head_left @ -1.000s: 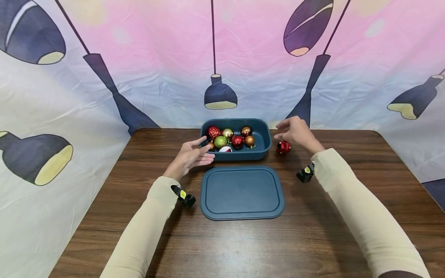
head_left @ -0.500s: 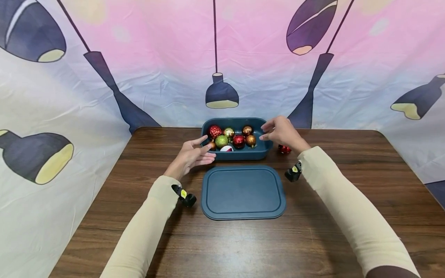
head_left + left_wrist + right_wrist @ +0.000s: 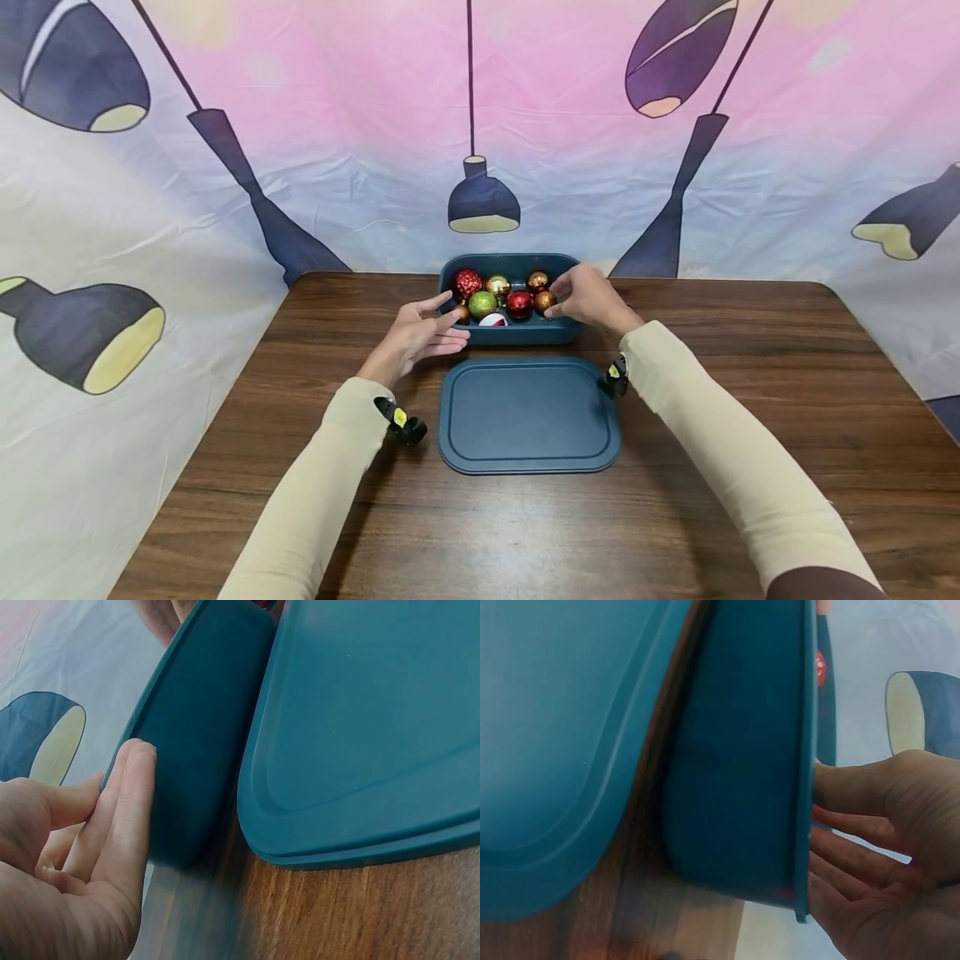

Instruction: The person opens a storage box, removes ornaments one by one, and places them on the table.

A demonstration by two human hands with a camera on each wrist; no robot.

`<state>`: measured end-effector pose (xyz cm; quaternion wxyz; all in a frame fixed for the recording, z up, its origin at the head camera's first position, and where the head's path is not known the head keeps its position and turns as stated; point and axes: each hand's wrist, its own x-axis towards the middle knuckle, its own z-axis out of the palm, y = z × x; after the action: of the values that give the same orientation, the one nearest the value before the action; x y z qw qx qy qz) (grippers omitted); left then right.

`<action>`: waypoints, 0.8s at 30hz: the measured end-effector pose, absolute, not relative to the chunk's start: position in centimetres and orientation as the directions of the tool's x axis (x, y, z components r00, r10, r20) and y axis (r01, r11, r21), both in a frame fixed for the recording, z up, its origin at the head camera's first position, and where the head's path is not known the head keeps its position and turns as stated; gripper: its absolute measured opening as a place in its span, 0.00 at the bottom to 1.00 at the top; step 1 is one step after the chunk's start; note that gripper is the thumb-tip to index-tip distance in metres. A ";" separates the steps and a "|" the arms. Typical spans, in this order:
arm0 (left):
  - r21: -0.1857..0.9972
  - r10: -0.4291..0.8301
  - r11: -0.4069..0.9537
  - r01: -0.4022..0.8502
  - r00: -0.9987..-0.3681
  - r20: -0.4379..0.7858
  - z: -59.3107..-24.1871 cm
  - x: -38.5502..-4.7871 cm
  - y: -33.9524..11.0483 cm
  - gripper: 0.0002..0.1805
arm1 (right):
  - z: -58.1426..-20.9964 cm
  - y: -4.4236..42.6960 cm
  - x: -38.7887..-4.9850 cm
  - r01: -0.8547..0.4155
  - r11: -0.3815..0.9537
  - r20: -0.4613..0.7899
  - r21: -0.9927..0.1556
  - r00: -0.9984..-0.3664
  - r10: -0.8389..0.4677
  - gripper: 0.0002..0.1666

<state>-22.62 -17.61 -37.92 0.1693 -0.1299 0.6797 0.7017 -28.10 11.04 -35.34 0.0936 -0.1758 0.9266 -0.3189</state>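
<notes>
In the head view, a dark blue box (image 3: 517,335) stands at the back of the table, holding several shiny Christmas baubles. Among them are a red glitter bauble (image 3: 467,283), a green one (image 3: 482,305) and a smooth red one (image 3: 519,305). My left hand (image 3: 420,331) rests against the box's left front corner, fingers straight along the outer wall, thumb at the rim. Reaching over the right end, my right hand (image 3: 588,297) has thumb and fingertips beside an orange-gold bauble (image 3: 544,302). In the right wrist view the box wall hides those fingertips, so a pinch cannot be confirmed.
A matching flat blue lid (image 3: 529,415) lies on the wooden table (image 3: 465,533) just in front of the box. Behind the table hangs a cloth backdrop (image 3: 360,192) printed with lamps.
My right hand has moved left, from beside a red bauble on the table to the orange-gold bauble in the box. That red bauble is now hidden. The left hand stays in place.
</notes>
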 end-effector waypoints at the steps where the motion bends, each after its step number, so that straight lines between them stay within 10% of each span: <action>1: 0.909 0.060 -0.019 -0.416 -0.908 -0.414 -38.0 -22.6 -17.6 0.33 | -35.4 10.9 -28.1 -0.267 0.741 -0.061 -0.616 -0.921 -0.384 0.27; 24: 0.906 0.053 -0.027 -0.422 -0.906 -0.420 -38.0 -22.8 -17.6 0.32 | -36.9 9.0 -28.9 -0.236 0.810 -0.054 -0.537 -0.948 -0.313 0.26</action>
<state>-22.79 -17.59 -37.99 0.1686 -0.1362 0.6768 0.7036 -28.86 8.99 -36.95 0.0702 -0.1447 0.9487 -0.2721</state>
